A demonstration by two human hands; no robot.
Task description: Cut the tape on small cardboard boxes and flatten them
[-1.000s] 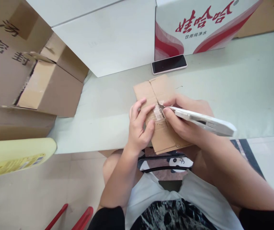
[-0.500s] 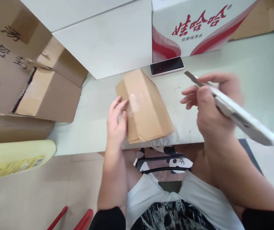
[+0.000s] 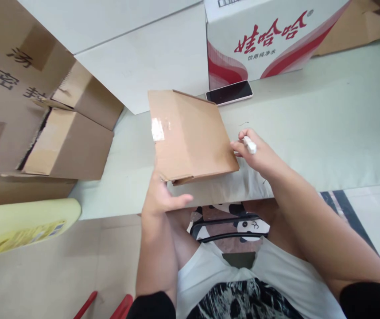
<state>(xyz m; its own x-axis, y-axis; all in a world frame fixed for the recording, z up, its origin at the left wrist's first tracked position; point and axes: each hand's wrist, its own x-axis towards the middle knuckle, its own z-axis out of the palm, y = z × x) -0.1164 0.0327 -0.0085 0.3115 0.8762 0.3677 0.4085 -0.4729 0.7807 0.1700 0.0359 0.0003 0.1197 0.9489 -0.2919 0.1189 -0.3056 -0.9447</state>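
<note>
A small brown cardboard box (image 3: 203, 137) with clear tape on its left part stands tilted near the table's front edge. My left hand (image 3: 158, 195) supports its lower left corner; the thumb sticks out to the side and the other fingers are hidden behind the cardboard. In my right hand (image 3: 258, 153), at the box's right side, is a utility knife (image 3: 250, 145). Only the knife's pale handle end shows between the curled fingers, its blade out of sight. The right fingertips reach the box's edge.
Behind the box lies a phone (image 3: 230, 92), before a white and red carton (image 3: 259, 48) and a large white box (image 3: 150, 66). Opened brown cartons (image 3: 80, 141) stand at left, near a yellow bottle (image 3: 27, 226). The pale green table (image 3: 336, 119) extends right.
The box has turned, bringing a broad face upward. My left hand has shifted down to its lower corner. My right hand has brought the knife left to the box, and the blade has gone from view.
</note>
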